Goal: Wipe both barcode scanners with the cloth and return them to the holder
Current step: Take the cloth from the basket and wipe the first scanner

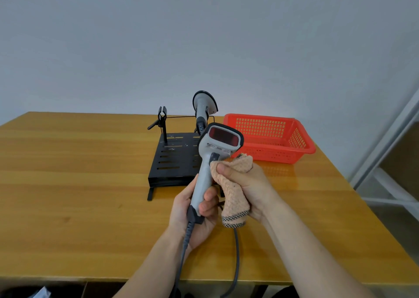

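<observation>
Grey scanner (205,177) handle being gripped by left hand (195,216), right hand (247,184) pinching peach cloth (235,184) against it, above table's (79,184) near edge.

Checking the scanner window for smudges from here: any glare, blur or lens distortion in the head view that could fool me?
Head view: soft, even light, faint shadows; held scanner reasonably sharp, its red window glare-free; glossy table mirrors the red basket; wide-angle bowing curves the table's edges and tilts the white frame at right.
</observation>
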